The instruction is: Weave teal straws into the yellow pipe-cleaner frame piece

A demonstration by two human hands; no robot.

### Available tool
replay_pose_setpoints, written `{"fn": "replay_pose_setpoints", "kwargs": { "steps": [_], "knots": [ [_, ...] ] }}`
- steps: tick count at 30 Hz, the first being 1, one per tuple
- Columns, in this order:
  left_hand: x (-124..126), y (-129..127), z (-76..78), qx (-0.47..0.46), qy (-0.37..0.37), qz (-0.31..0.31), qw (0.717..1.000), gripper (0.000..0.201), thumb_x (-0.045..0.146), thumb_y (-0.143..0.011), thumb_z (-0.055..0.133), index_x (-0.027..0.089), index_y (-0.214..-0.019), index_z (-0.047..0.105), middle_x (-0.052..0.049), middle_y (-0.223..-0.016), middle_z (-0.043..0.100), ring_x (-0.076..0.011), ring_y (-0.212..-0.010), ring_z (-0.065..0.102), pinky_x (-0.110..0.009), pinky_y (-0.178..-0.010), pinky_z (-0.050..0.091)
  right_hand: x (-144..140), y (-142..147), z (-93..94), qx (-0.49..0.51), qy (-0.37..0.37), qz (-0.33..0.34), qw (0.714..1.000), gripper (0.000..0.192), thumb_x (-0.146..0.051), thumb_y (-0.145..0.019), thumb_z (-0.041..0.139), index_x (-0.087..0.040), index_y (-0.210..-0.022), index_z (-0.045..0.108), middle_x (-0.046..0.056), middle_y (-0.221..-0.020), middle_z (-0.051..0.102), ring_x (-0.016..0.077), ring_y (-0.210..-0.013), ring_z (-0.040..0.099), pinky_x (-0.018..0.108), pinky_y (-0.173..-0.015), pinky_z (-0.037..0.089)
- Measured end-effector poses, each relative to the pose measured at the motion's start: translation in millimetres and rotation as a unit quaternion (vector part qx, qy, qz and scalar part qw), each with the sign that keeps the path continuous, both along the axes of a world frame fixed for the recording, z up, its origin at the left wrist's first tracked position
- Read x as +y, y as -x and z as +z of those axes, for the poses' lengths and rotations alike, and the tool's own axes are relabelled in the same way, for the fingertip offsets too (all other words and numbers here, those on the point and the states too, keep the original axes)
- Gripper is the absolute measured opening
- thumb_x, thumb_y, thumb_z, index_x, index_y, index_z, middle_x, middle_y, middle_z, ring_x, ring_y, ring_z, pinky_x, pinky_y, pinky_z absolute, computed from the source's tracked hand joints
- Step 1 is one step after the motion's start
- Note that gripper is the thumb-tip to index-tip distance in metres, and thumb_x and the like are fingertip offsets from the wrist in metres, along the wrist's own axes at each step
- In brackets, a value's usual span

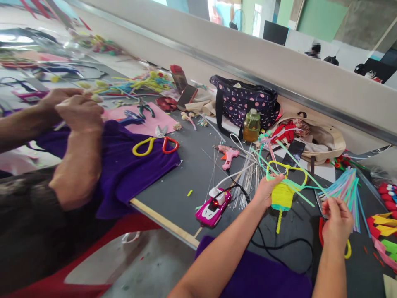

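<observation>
Both hands are busy over the right half of the counter point(173, 203). The left hand point(268, 191) is mostly closed, thumb on top, gripping the side of a fuzzy yellow piece point(281, 194) that's held up just above the surface. It's got 2 yellow loops up top, a teal band near the bottom and a yellow stem poking down. The right hand point(337, 217) has its fingertips pinched on the end of a long green strip point(305, 169) that runs up across the piece.

Right under that hand there's a red and yellow pair of scissors point(321, 229), partly covered, with a fan of pastel stems point(344, 186) just beyond. To the left of the piece, a bunch of thin wires point(242, 192), then a pink glue gun point(229, 156) and a magenta power strip point(213, 210) with its red light on.

Over on the far left, a co-worker's hands point(80, 111) are together above a purple cloth point(124, 165); can't tell what they're holding.
</observation>
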State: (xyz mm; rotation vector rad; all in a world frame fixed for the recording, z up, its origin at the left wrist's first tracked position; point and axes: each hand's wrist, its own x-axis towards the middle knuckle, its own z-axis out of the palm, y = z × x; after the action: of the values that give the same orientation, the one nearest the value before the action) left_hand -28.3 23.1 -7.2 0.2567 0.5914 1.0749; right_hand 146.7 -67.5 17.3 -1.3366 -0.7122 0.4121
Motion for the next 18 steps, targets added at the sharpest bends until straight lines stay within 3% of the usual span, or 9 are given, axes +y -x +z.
{"fn": "replay_pose_setpoints", "kwargs": {
  "steps": [4, 10, 12, 14, 16, 18],
  "knots": [
    [4, 3, 0.8, -0.028, 0.021, -0.006, 0.999, 0.026, 0.021, -0.06, 0.083, 0.013, -0.071, 0.061, -0.007, -0.073, 0.071, -0.0198, -0.064, 0.068, -0.035, -0.071, 0.054, -2, -19, -0.9, 0.053, -0.056, -0.079, 0.994, 0.02, -0.035, -0.07, 0.071, -0.018, -0.072, 0.06, -0.003, -0.06, 0.058, 0.0097, -0.047, 0.049, 0.02, -0.041, 0.033],
    [4, 4, 1.1, -0.04, 0.029, -0.041, 0.998, 0.019, 0.021, -0.067, 0.078, 0.011, -0.076, 0.065, -0.009, -0.076, 0.073, -0.0219, -0.067, 0.069, -0.039, -0.077, 0.054, -5, -61, -19.0, 0.022, -0.097, -0.263, 0.96, 0.013, -0.029, -0.069, 0.065, -0.021, -0.068, 0.055, -0.003, -0.058, 0.055, 0.0099, -0.043, 0.042, 0.021, -0.039, 0.029],
    [5, 5, 0.3, -0.035, 0.038, -0.047, 0.998, 0.017, 0.021, -0.068, 0.077, 0.012, -0.076, 0.065, -0.009, -0.075, 0.073, -0.0228, -0.069, 0.07, -0.039, -0.079, 0.054, -10, -72, -23.8, -0.001, -0.048, -0.283, 0.958, 0.011, -0.031, -0.071, 0.06, -0.022, -0.07, 0.055, -0.002, -0.06, 0.057, 0.0124, -0.045, 0.045, 0.025, -0.042, 0.033],
    [7, 5, -0.8, -0.037, 0.045, -0.05, 0.997, 0.015, 0.022, -0.07, 0.076, 0.012, -0.076, 0.066, -0.009, -0.076, 0.073, -0.0242, -0.074, 0.07, -0.04, -0.081, 0.053, -17, -81, -26.3, -0.083, 0.075, -0.314, 0.943, 0.01, -0.032, -0.07, 0.061, -0.023, -0.068, 0.057, 0.0, -0.059, 0.057, 0.0172, -0.05, 0.05, 0.03, -0.049, 0.036],
    [7, 5, -2.0, -0.047, 0.047, -0.061, 0.996, 0.015, 0.024, -0.072, 0.074, 0.012, -0.076, 0.066, -0.01, -0.078, 0.073, -0.0259, -0.079, 0.07, -0.04, -0.084, 0.052, -23, -85, -26.1, -0.186, 0.207, -0.327, 0.903, 0.01, -0.034, -0.068, 0.063, -0.024, -0.065, 0.059, 0.003, -0.058, 0.057, 0.022, -0.057, 0.053, 0.033, -0.054, 0.036],
    [7, 4, -3.0, -0.056, 0.047, -0.071, 0.995, 0.015, 0.025, -0.073, 0.073, 0.012, -0.076, 0.067, -0.011, -0.08, 0.073, -0.027, -0.082, 0.07, -0.041, -0.085, 0.051, -27, -83, -23.8, -0.271, 0.26, -0.32, 0.87, 0.011, -0.035, -0.067, 0.065, -0.024, -0.07, 0.064, 0.008, -0.066, 0.06, 0.0262, -0.067, 0.055, 0.036, -0.059, 0.036]
  ]
}}
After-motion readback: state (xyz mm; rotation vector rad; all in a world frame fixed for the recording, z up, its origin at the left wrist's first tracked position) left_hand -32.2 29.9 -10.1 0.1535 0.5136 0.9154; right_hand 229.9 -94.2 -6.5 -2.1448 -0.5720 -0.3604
